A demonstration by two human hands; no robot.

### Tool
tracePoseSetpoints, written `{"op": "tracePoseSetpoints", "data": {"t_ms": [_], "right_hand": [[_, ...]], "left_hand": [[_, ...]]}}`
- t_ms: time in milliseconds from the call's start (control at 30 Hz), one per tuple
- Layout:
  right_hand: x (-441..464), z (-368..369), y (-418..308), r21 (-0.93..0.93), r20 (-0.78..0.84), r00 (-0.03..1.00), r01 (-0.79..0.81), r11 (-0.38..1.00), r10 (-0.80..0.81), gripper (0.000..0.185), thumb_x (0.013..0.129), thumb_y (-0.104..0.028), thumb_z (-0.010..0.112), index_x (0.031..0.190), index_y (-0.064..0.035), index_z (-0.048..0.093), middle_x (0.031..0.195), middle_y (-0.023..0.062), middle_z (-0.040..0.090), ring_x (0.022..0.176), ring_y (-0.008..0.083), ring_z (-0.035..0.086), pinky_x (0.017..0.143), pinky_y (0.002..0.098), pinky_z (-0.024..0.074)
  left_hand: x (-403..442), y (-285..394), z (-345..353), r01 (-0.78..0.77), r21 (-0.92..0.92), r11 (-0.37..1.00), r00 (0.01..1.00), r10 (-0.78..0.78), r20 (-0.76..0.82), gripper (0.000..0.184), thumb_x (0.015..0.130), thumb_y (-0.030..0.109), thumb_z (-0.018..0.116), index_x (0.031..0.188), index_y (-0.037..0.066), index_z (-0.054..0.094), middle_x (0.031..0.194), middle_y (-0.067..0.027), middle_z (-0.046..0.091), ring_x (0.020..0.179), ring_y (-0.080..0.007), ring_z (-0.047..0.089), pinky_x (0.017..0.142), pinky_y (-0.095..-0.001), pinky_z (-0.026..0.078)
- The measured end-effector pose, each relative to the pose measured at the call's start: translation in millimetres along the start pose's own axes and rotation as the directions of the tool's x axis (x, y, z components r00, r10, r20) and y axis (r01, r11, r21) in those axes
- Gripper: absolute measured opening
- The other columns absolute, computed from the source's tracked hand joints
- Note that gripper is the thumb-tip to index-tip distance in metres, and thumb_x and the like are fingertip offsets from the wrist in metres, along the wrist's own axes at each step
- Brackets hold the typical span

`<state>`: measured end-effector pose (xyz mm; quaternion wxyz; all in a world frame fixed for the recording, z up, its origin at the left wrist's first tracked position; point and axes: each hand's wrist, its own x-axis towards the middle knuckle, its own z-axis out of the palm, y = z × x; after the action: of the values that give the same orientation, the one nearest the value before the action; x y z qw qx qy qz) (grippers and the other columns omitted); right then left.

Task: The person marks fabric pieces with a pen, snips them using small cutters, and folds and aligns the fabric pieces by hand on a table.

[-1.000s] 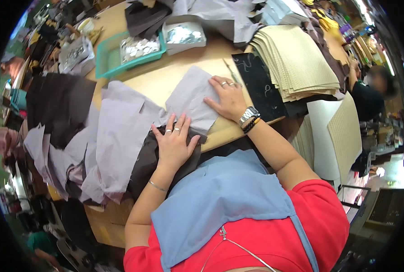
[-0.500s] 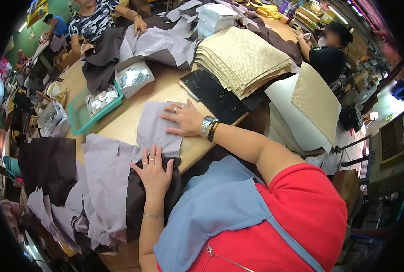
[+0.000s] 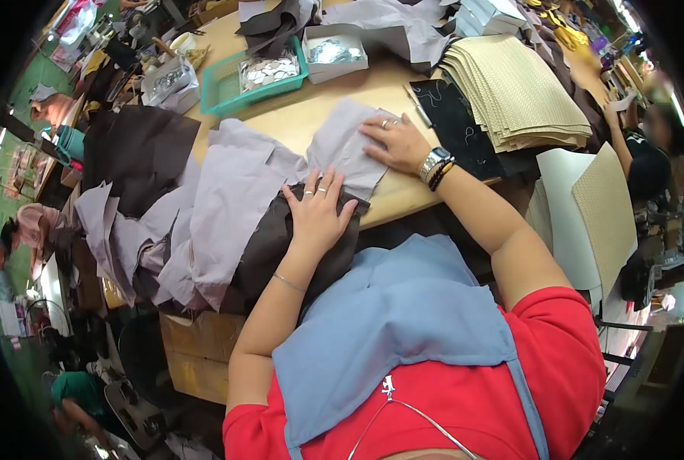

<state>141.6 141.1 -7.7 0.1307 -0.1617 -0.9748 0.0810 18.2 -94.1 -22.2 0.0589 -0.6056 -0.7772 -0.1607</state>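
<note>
My right hand (image 3: 400,144) lies with its fingers spread on a pale lilac cloth piece (image 3: 340,132) on the wooden table. A watch and dark beads circle that wrist. Below and to the left, my left hand (image 3: 320,213) rests with fingers apart where the lilac cloth meets a dark brown cloth (image 3: 269,245) at the table edge. Beside it, a larger lilac cloth (image 3: 231,195) drapes over the edge, joined by more dark cloth (image 3: 136,157) further left. Neither hand grips anything that I can see.
Behind my hands are a teal tray (image 3: 221,90) of small pale pieces and a white box (image 3: 336,70) of shiny pieces. A black board (image 3: 458,123) and stacked textured cream sheets (image 3: 514,92) lie to the right. A person in a dark top (image 3: 650,165) works at far right.
The head view has turned and tipped, so the table sits higher in the picture and moves right. Both hands stay spread flat on the cloth in nearly the same places.
</note>
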Motion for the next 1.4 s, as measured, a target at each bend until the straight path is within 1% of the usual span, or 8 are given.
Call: {"op": "tracePoseSetpoints", "data": {"t_ms": [267,467,800,900,1000,1067,1200,1400], "right_hand": [[5,16,3,-0.330,-0.133,0.975,-0.215,0.919,0.180,0.055,0.097,-0.050,0.049,0.141,-0.0172,0.050,0.148,0.0059,0.047,0.139,0.0270,0.041,0.108,0.0706,0.0207],[-19,18,-32,0.186,0.067,0.966,0.234,0.954,-0.250,0.050,0.100,-0.052,0.039,0.138,-0.0221,0.053,0.150,0.0022,0.045,0.140,0.0217,0.040,0.108,0.0716,0.0203],[1,12,-19,-0.027,-0.028,0.990,-0.138,0.990,0.138,0.054,0.099,-0.057,0.037,0.137,-0.0218,0.053,0.148,0.0056,0.046,0.138,0.0292,0.041,0.104,0.0763,0.0217],[-9,4,-12,0.409,-0.220,0.956,-0.090,0.908,0.194,0.056,0.099,-0.054,0.042,0.137,-0.0129,0.052,0.143,0.0128,0.049,0.134,0.0341,0.044,0.110,0.0641,0.0247],[-29,2,-23,0.725,-0.516,0.758,0.137,0.675,0.400,0.063,0.098,-0.043,0.056,0.140,0.0017,0.042,0.141,0.0221,0.046,0.135,0.0317,0.040,0.115,0.0409,0.0261],[-36,8,-38,0.860,-0.483,0.620,0.205,0.467,0.618,0.073,0.096,-0.044,0.060,0.146,-0.0001,0.032,0.148,0.0196,0.038,0.141,0.0296,0.030,0.117,0.0398,0.0196],[-33,2,-67,0.982,0.029,0.890,0.061,-0.181,0.455,0.090,0.090,-0.032,0.073,0.150,0.0034,0.018,0.151,0.0185,0.032,0.140,0.0245,0.032,0.117,0.0366,0.0244],[-28,6,-83,0.941,0.297,0.929,-0.245,-0.234,0.220,0.036,0.090,-0.024,0.074,0.117,-0.0021,0.064,0.109,0.0022,0.068,0.095,0.0077,0.061,0.084,0.0253,0.0503]], "left_hand": [[13,20,-24,0.052,0.102,0.993,0.995,-0.061,0.084,0.065,0.092,0.059,0.052,0.134,0.009,0.056,0.144,-0.0102,0.050,0.137,-0.0309,0.042,0.105,-0.0781,0.012],[25,40,-11,-0.010,0.090,0.996,1.000,0.008,0.023,0.062,0.087,0.056,0.061,0.122,0.005,0.061,0.125,-0.0116,0.060,0.123,-0.0273,0.054,0.106,-0.0724,0.021],[35,32,-5,-0.014,0.093,0.996,0.998,0.020,-0.061,0.026,0.088,0.029,0.060,0.106,0.010,0.062,0.102,-0.0128,0.065,0.098,-0.0288,0.065,0.094,-0.0570,0.043],[44,23,-12,0.166,-0.184,0.969,0.986,-0.169,0.001,0.023,0.092,0.026,0.056,0.104,0.007,0.059,0.094,-0.0167,0.066,0.089,-0.0362,0.066,0.083,-0.0466,0.050],[47,10,-39,0.425,-0.557,0.713,0.898,-0.411,0.159,0.026,0.098,0.023,0.045,0.103,0.000,0.054,0.100,-0.0193,0.066,0.092,-0.0370,0.064,0.081,-0.0422,0.048],[42,-10,-28,0.263,-0.871,0.415,0.908,-0.411,0.079,0.028,0.100,0.022,0.044,0.110,-0.002,0.055,0.109,-0.0161,0.065,0.100,-0.0244,0.062,0.086,-0.0366,0.047],[26,-7,-42,0.362,-0.929,-0.078,0.787,-0.508,0.349,0.041,0.101,0.024,0.046,0.130,-0.005,0.053,0.127,-0.0114,0.059,0.116,-0.0181,0.055,0.101,-0.0312,0.040],[5,16,-57,0.282,-0.890,-0.357,0.818,-0.396,0.418,0.044,0.097,0.023,0.059,0.131,-0.005,0.052,0.130,-0.0112,0.059,0.117,-0.0183,0.056,0.102,-0.0319,0.042]]}}
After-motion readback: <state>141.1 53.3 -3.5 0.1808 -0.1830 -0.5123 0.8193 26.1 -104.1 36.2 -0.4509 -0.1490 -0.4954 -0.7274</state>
